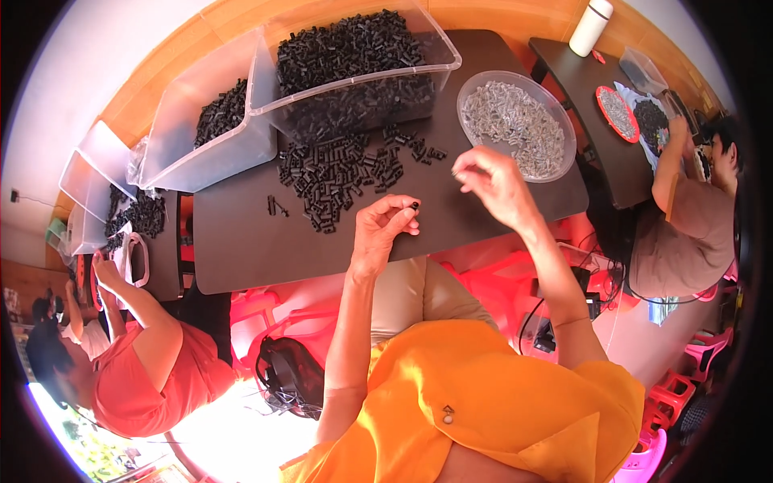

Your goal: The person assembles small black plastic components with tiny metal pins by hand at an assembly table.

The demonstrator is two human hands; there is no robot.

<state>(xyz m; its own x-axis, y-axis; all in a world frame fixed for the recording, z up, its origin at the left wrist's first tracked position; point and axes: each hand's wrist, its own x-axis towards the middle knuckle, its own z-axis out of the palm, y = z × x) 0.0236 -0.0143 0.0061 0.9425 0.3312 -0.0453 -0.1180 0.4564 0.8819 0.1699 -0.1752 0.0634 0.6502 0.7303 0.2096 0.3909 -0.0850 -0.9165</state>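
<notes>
My left hand (382,229) is closed in a pinch on a small black cylindrical part (415,206), held above the near edge of the dark table. Up and to the right, my right hand (497,183) has its thumb and forefinger drawn together at the near left side of a round tray (570,165). Whatever those fingertips hold is too small to make out. Many small clear, silvery pieces (515,121) fill the tray. Beyond my left hand lies a loose pile of black cylindrical parts (330,181), with a few strays to its left.
Two clear plastic bins (354,92) (181,153) of black parts stand along the table's (241,241) far side. People sit at tables to the left (161,362) and right (684,233). A white flask (591,28) and red plate (602,101) are on the right table.
</notes>
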